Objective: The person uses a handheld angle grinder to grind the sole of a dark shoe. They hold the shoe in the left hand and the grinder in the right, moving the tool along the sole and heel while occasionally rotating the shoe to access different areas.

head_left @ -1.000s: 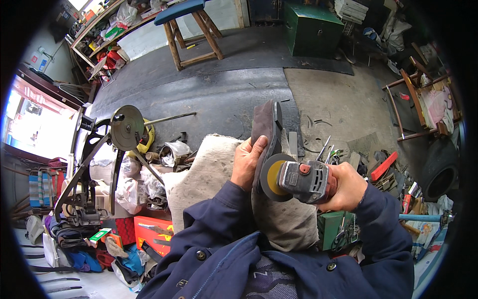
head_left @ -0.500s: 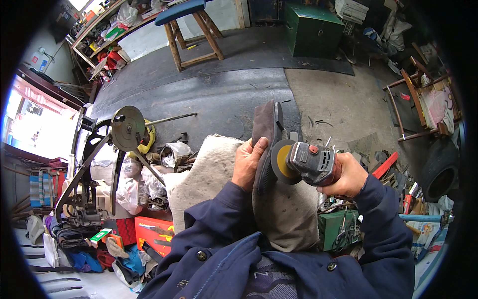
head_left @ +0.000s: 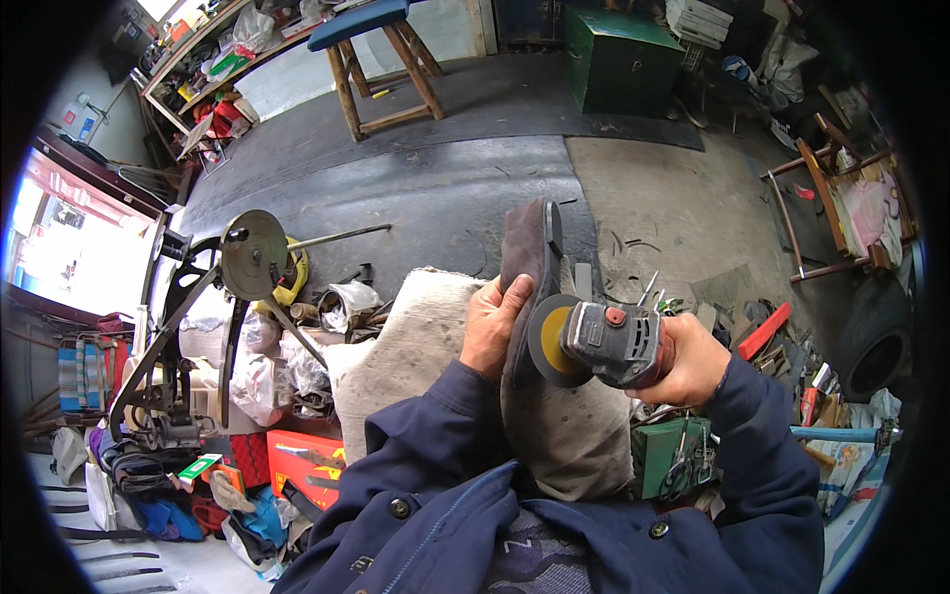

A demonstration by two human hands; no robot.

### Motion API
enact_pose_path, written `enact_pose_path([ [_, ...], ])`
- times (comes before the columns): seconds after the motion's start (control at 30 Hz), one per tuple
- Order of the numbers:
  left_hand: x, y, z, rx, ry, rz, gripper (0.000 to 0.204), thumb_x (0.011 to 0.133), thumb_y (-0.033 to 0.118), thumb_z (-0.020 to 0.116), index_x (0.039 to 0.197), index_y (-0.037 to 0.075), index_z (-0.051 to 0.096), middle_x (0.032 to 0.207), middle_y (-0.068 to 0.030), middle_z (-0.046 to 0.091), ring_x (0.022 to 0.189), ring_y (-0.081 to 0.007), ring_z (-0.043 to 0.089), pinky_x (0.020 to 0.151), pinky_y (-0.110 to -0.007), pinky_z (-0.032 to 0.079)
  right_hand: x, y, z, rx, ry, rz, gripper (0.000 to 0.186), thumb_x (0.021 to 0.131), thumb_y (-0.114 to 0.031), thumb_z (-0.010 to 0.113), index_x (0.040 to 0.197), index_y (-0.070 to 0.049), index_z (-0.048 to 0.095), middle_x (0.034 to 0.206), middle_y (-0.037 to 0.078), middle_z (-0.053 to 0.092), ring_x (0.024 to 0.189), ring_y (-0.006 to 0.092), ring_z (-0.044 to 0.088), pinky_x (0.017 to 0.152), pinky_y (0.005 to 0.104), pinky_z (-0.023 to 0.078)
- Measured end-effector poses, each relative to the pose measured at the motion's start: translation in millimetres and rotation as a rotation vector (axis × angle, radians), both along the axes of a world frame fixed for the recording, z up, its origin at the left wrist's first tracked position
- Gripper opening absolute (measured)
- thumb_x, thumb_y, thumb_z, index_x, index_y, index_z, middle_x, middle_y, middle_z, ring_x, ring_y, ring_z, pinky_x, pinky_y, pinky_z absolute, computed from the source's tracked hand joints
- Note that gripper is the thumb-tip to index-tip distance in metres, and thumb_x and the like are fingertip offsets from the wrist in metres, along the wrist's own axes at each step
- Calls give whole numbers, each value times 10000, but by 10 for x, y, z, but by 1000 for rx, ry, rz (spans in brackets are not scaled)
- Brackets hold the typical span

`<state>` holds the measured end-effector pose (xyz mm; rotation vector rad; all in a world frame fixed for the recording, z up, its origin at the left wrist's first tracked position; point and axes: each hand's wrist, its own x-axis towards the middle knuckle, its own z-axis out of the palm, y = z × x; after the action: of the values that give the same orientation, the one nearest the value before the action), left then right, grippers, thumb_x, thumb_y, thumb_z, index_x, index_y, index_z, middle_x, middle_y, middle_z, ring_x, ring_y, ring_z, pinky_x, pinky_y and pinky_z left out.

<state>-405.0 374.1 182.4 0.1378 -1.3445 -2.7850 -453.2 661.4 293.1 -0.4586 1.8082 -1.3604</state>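
Note:
My left hand (head_left: 488, 330) is closed round a brown suede shoe (head_left: 524, 241), which is held upright with its dark sole turned to the right. My right hand (head_left: 690, 361) grips a worn grey angle grinder (head_left: 616, 342) with a small red button on top. The grinder's disc (head_left: 550, 340), dark with a yellow middle, is at the lower part of the sole; I cannot tell if it touches. A stained pale cloth (head_left: 391, 342) lies under the shoe and over my lap.
An iron hand-cranked machine (head_left: 252, 255) stands at the left, among bags and clutter. A blue-topped stool (head_left: 358, 30) and a green chest (head_left: 618, 59) are at the back. Tools (head_left: 762, 332), a tire (head_left: 871, 361) and a wooden chair (head_left: 826, 208) are at the right.
The grinder and my right hand shifted upward by half a second ago and are now slightly lower and further left again. The shoe and my left hand have barely moved.

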Motion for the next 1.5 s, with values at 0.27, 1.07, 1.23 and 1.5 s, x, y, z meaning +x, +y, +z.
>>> enact_pose_path([
  [0.27, 6, -24, -21, -32, -2, -4, 302, 1143, 293, 703, 1266, 22, 753, 1136, -28, 813, 949, -82, 733, 842, -266, 605, -131, 61, -47, 88, 39, -32, 442, 759, -36, 951, 1149, 29, 752, 1036, 56, 819, 953, 111, 730, 901, 319, 599],
  [1.07, 26, 6, 0, -53, -8, 42, 319, 1153, 324, 683, 1243, 26, 754, 1085, -11, 810, 894, -61, 718, 791, -251, 594, 44, 139, 34, -24, -43, -55, 489, 799, 107, 883, 1260, 52, 729, 1151, 45, 805, 1064, 115, 732, 988, 322, 591],
  [1.23, 12, -2, 28, -39, 9, 5, 302, 1157, 321, 678, 1226, 39, 759, 1055, -6, 809, 855, -58, 717, 758, -245, 589, 183, 122, -29, 114, 248, 58, 542, 714, -87, 979, 1191, -14, 732, 997, 88, 814, 892, 141, 770, 866, 328, 612],
  [1.5, 3, 2, 5, -18, -9, -3, 304, 1150, 329, 689, 1238, 46, 757, 1047, 7, 804, 850, -48, 710, 751, -234, 582, 311, -16, 283, 179, 631, 182, 585, 677, -155, 965, 1198, -52, 720, 950, 138, 793, 834, 321, 792, 818, 361, 627],
])
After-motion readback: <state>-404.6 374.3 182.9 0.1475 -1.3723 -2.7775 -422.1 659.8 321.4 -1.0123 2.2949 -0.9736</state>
